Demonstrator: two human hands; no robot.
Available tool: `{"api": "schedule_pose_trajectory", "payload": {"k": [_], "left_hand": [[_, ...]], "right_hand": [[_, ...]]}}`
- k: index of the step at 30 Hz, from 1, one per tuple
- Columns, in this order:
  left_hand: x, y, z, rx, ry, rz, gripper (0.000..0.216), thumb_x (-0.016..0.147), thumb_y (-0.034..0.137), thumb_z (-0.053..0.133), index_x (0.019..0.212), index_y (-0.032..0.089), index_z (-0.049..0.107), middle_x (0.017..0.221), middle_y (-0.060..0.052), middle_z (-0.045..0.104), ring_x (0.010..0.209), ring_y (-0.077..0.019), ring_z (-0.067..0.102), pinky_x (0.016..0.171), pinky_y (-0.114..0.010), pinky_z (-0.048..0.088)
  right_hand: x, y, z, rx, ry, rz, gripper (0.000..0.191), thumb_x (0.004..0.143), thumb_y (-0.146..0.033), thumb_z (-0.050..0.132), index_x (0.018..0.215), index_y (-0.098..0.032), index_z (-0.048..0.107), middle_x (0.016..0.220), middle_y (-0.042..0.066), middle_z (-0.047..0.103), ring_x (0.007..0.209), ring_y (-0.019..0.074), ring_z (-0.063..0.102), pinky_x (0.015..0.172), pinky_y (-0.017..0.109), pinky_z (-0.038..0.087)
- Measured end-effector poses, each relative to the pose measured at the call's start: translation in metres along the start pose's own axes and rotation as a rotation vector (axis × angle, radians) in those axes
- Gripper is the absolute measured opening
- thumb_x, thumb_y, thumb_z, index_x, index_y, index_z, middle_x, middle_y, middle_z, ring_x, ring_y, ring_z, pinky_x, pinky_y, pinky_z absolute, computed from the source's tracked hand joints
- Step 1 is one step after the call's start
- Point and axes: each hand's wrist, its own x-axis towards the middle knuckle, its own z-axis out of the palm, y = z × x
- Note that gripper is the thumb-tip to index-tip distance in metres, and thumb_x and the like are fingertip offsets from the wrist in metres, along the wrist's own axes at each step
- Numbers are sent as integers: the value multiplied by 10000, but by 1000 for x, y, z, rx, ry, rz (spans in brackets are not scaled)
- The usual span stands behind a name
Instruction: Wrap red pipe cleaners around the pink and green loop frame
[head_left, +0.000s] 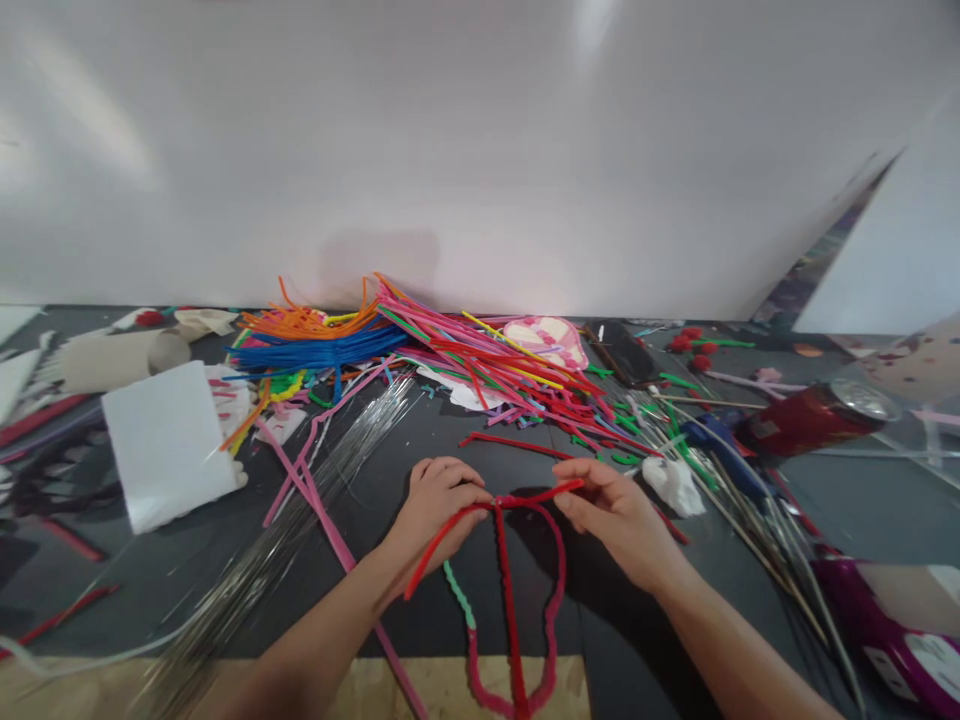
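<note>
My left hand (pixel 442 505) is closed on a red pipe cleaner near the top joint of a bent pipe-cleaner shape. One loose red end (pixel 429 565) sticks out below its fingers. From that joint a twisted red stem (pixel 507 590) runs down towards me, inside a dark pink loop (pixel 556 600) with a light green stretch (pixel 459 597) on its left side. My right hand (pixel 619 515) has thumb and fingers around the other red end (pixel 566 487), which points right. The fingers of my left hand partly hide the joint.
Behind my hands lie piles of orange, blue, pink and red pipe cleaners (pixel 442 345). Metal wires (pixel 300 540) spread at the left beside a white card (pixel 169 445). At the right are a red can (pixel 817 415), a blue glue gun (pixel 724 450), a phone (pixel 624 352) and a purple object (pixel 885 620).
</note>
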Motion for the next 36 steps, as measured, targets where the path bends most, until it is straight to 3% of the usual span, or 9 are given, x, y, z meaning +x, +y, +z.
{"api": "schedule_pose_trajectory", "payload": {"k": [3,6,9,14,19,24,29,33,36], "left_hand": [[1,0,-2,-1,-18,11,160,725,205,667,824,326,701,939,35,672,1002,-199,522,907,-399,270],[2,1,-6,-15,-65,20,160,740,211,661,845,326,699,945,29,676,997,-202,523,898,-409,270],[3,2,-8,-20,-73,10,148,753,215,652,845,320,699,954,25,675,1007,-205,518,904,-415,268],[2,3,-6,-10,-79,-12,131,752,229,657,835,321,701,960,29,676,1008,-210,513,908,-421,264],[2,2,-4,-9,-64,-8,136,747,229,662,832,327,701,963,42,675,1019,-206,505,910,-414,260],[1,0,-1,-16,-32,9,140,743,207,651,814,318,697,951,44,673,1011,-205,505,914,-418,257],[0,0,-1,-35,-6,24,128,738,200,653,800,305,693,922,43,677,990,-195,509,906,-404,267],[-1,1,-2,-44,-24,23,121,743,221,658,812,315,692,942,46,672,1003,-194,502,900,-402,259],[-2,0,-2,-42,-31,14,124,741,227,660,819,319,688,954,45,671,1009,-198,495,905,-414,243]], "right_hand": [[1,5,10,-61,17,-60,240,808,-331,566,989,-181,615,744,19,666,629,146,617,584,264,493],[2,9,15,-355,44,-306,178,862,-278,516,950,-192,644,908,62,684,837,187,621,753,321,493],[3,8,17,-674,32,-499,188,899,-263,491,930,-184,658,911,77,682,871,216,570,798,358,456],[1,2,25,-992,43,-492,140,877,-282,549,882,-210,669,833,62,670,855,233,522,743,355,405],[-3,-8,26,-1024,-14,-472,125,874,-239,543,912,-208,658,857,60,658,875,230,511,768,354,411],[-4,-3,2,-1005,-45,-467,197,866,-169,499,1001,-192,640,981,87,641,945,234,534,838,395,450],[-2,14,-24,-961,65,-502,293,850,-141,431,1062,-188,627,1024,110,629,961,241,570,827,422,481],[-4,7,-19,-922,-10,-520,256,837,-171,504,1040,-209,655,990,94,650,941,243,563,823,412,470],[-7,-2,-7,-781,-107,-436,207,825,-175,532,963,-216,681,901,67,688,861,228,589,811,404,464]]}}
